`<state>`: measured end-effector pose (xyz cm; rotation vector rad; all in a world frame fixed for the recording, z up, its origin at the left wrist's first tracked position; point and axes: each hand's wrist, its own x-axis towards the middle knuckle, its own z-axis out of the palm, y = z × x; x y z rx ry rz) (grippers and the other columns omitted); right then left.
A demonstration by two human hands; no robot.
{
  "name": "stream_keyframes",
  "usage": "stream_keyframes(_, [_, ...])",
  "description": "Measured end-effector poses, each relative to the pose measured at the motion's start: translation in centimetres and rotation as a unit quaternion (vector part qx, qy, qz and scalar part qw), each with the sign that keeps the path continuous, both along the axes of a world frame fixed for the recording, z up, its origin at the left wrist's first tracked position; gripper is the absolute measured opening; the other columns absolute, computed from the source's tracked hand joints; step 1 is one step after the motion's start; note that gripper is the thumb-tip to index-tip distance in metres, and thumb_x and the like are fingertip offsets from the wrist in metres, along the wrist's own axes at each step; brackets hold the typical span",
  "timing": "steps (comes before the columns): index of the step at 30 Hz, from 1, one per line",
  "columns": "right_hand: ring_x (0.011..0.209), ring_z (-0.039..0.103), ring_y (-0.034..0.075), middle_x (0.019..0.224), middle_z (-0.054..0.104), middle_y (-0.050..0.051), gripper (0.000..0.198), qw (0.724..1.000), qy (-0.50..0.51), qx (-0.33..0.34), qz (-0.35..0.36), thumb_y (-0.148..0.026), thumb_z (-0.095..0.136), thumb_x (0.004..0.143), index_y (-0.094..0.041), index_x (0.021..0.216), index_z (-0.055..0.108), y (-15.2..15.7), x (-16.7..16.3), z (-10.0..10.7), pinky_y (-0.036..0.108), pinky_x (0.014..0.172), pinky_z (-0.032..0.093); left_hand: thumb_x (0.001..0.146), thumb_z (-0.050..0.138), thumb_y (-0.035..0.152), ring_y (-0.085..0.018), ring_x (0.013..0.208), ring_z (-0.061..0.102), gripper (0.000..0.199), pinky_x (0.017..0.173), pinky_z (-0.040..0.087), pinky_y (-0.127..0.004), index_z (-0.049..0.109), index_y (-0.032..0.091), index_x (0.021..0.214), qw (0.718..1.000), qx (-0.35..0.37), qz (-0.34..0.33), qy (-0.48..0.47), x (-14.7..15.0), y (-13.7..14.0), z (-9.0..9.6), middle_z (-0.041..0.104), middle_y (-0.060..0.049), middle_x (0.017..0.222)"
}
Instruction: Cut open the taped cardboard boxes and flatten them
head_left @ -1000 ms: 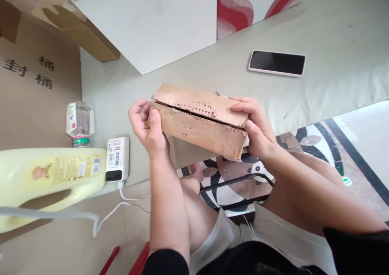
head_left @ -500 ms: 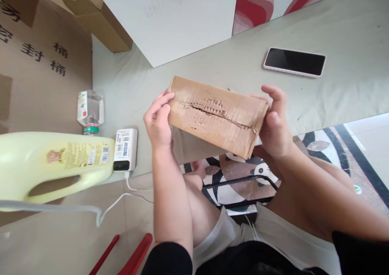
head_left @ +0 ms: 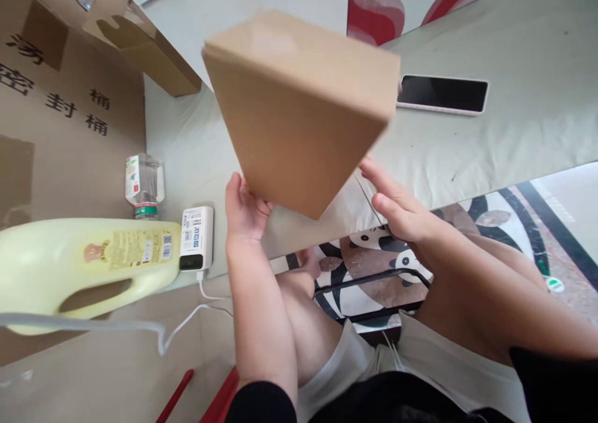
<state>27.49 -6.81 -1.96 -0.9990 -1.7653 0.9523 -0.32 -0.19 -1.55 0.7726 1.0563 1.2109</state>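
Observation:
A plain brown cardboard box (head_left: pixel 299 124) is held up over the cloth-covered table, tilted, with a broad smooth face toward me and a strip of shiny clear tape on its upper side. My left hand (head_left: pixel 248 208) grips its lower left edge, thumb at the side and fingers curled under the bottom. At the lower right edge is my right hand (head_left: pixel 392 199), fingers stretched out and the fingertips at the box's side. Whether those fingertips bear any of its weight is hard to see.
A phone (head_left: pixel 443 94) lies to the right behind the box. To the left are a clear bottle (head_left: pixel 148 183), a pale yellow jug (head_left: pixel 93 248) and a white power bank (head_left: pixel 196 236) with a cable. Large cartons (head_left: pixel 70 161) stand at left and back.
The box has been raised and turned, so its torn, creased side no longer shows and a smooth face does. My right hand has moved down and left to its lower edge.

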Motion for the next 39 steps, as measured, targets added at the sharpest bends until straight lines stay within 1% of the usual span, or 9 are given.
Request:
stream_keyframes(3, [0.162, 0.009, 0.028, 0.174, 0.010, -0.004, 0.069, 0.996, -0.050, 0.071, 0.002, -0.062, 0.042, 0.099, -0.038, 0.162, 0.025, 0.2, 0.4, 0.0, 0.056, 0.133, 0.012, 0.074, 0.057, 0.087, -0.033, 0.101, 0.074, 0.078, 0.072, 0.061, -0.037, 0.070, 0.018, 0.110, 0.990, -0.043, -0.125, 0.059, 0.5, -0.3, -0.5, 0.076, -0.015, 0.105])
stream_keyframes(10, [0.155, 0.033, 0.030, 0.164, 0.039, 0.005, 0.061, 0.985, -0.061, 0.162, -0.024, -0.051, 0.049, 0.099, -0.031, 0.156, 0.040, 0.6, 1.0, 0.9, 0.056, 0.130, 0.023, 0.074, 0.049, 0.092, -0.033, 0.114, 0.072, 0.094, 0.064, 0.056, -0.028, 0.059, 0.022, 0.136, 0.915, -0.181, -0.317, 0.171, 1.0, -1.5, 0.3, 0.066, -0.019, 0.138])
stream_keyframes(13, [0.147, 0.045, 0.032, 0.151, 0.055, 0.008, 0.053, 0.980, -0.054, 0.183, -0.060, -0.050, 0.048, 0.098, -0.027, 0.144, 0.054, 0.4, 0.7, 1.0, 0.058, 0.126, 0.032, 0.080, 0.051, 0.085, -0.026, 0.090, 0.077, 0.080, 0.047, 0.040, -0.022, 0.069, 0.016, 0.116, 0.878, -0.203, -0.364, 0.237, 1.2, -1.7, 1.1, 0.076, -0.019, 0.114])
stream_keyframes(16, [0.139, 0.053, 0.031, 0.138, 0.065, 0.006, 0.041, 0.964, -0.046, 0.230, -0.122, -0.048, 0.048, 0.096, -0.029, 0.129, 0.064, 0.0, 0.3, 1.1, 0.059, 0.123, 0.036, 0.085, 0.061, 0.066, -0.017, 0.050, 0.062, 0.055, 0.045, 0.034, -0.024, 0.072, 0.013, 0.081, 0.841, -0.181, -0.395, 0.324, 1.4, -1.5, 1.3, 0.072, -0.010, 0.065])
stream_keyframes(20, [0.142, 0.050, 0.030, 0.146, 0.058, 0.006, 0.033, 0.962, -0.043, 0.234, -0.137, -0.040, 0.051, 0.096, -0.031, 0.124, 0.064, -0.3, -0.1, 1.0, 0.056, 0.121, 0.039, 0.084, 0.067, 0.044, -0.012, 0.049, 0.051, 0.030, 0.050, 0.040, -0.025, 0.066, 0.017, 0.072, 0.862, -0.127, -0.267, 0.411, 1.4, -0.7, 0.5, 0.059, -0.001, 0.056])
stream_keyframes(23, [0.145, 0.047, 0.030, 0.154, 0.050, 0.009, 0.039, 0.980, -0.052, 0.169, -0.090, -0.039, 0.054, 0.096, -0.030, 0.134, 0.057, -0.4, -0.3, 0.7, 0.056, 0.119, 0.042, 0.091, 0.057, 0.049, -0.017, 0.081, 0.066, 0.028, 0.066, 0.052, -0.028, 0.064, 0.023, 0.098, 0.921, -0.025, -0.034, 0.388, 1.0, -0.3, 0.0, 0.070, -0.004, 0.093])
stream_keyframes(26, [0.149, 0.042, 0.030, 0.157, 0.046, 0.011, 0.048, 0.990, -0.038, 0.126, -0.049, -0.039, 0.059, 0.094, -0.030, 0.140, 0.050, -0.5, -0.6, 0.2, 0.056, 0.120, 0.040, 0.091, 0.056, 0.063, -0.025, 0.132, 0.057, 0.042, 0.096, 0.056, -0.039, 0.057, 0.035, 0.122, 0.934, 0.145, 0.113, 0.306, 0.9, -0.5, 0.0, 0.058, -0.004, 0.141])
stream_keyframes(32, [0.148, 0.043, 0.030, 0.157, 0.046, 0.013, 0.050, 0.993, -0.042, 0.110, -0.010, -0.036, 0.061, 0.092, -0.029, 0.139, 0.047, -0.3, -0.9, -0.2, 0.054, 0.117, 0.043, 0.087, 0.052, 0.076, -0.029, 0.160, 0.020, 0.063, 0.128, 0.031, -0.046, 0.045, 0.044, 0.141, 0.884, 0.342, 0.004, 0.317, 2.6, -1.4, -0.4, 0.016, 0.007, 0.171])
stream_keyframes(39, [0.129, 0.062, 0.028, 0.144, 0.059, 0.011, 0.040, 0.984, -0.088, 0.141, -0.070, -0.030, 0.060, 0.090, -0.028, 0.130, 0.058, -0.3, -0.8, -0.1, 0.047, 0.104, 0.054, 0.085, 0.062, 0.066, -0.032, 0.160, 0.017, 0.060, 0.130, 0.026, -0.048, 0.050, 0.040, 0.138, 0.887, 0.345, -0.024, 0.307, 3.3, -1.5, -0.3, 0.008, 0.006, 0.173])
